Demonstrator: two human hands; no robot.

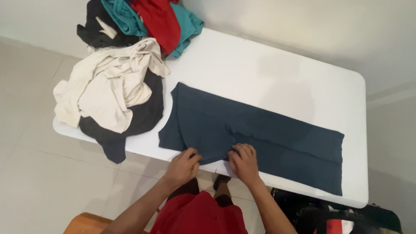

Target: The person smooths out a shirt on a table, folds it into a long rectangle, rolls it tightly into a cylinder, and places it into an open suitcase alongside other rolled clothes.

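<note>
Both hands, left hand and right hand, fingers curled, pinching the dark blue garment's near edge.

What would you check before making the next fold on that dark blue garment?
1. Both hands on the near edge: left hand and right hand grip it: ok.
2. Garment spread flat: mostly, creases near the hands: ok.
3. Garment fully on the table: near edge hangs slightly over: not ok.
4. Room beyond the garment: bare tabletop: ok.
5. Clothes pile clear of the garment: close, apart: ok.
</note>
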